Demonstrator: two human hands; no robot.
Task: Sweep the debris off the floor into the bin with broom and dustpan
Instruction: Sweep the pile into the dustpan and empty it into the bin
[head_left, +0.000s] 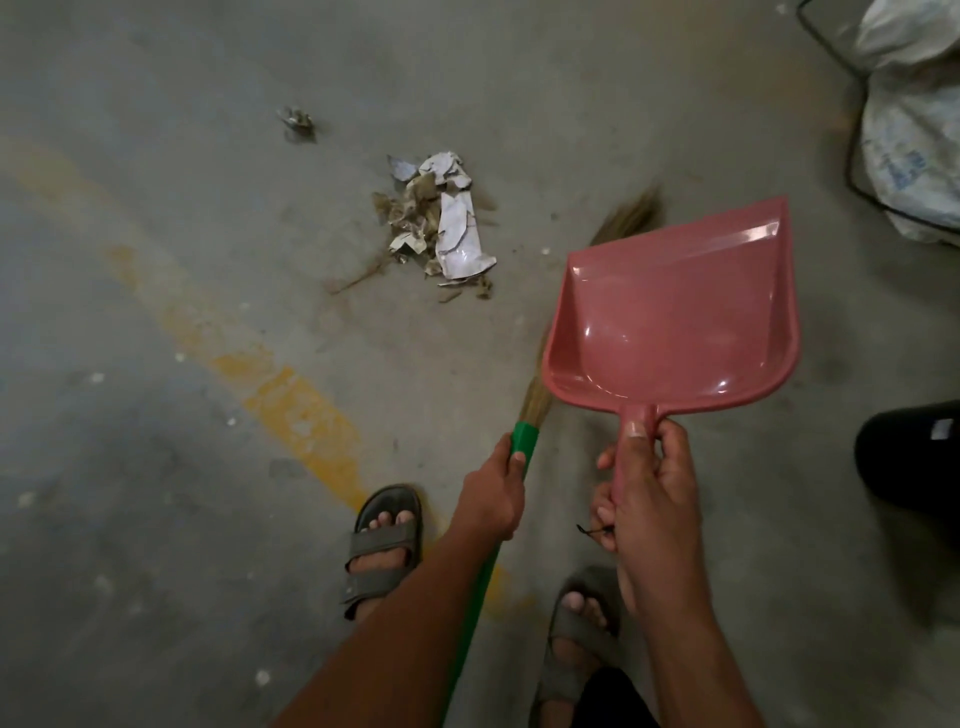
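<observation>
The concrete floor (208, 467) carries the debris pile (441, 223) mid-floor, ahead and left of both hands. The pink dustpan (675, 312) hangs above the floor, its handle clamped in the right hand (649, 499). The left hand (493, 499), nearer the pile, grips the broom (524, 441), whose long axis runs forward, bristles just right of the pile.

parking garage or warehouse, bare concrete floor (156, 519), yellow painted line (291, 400)
</observation>
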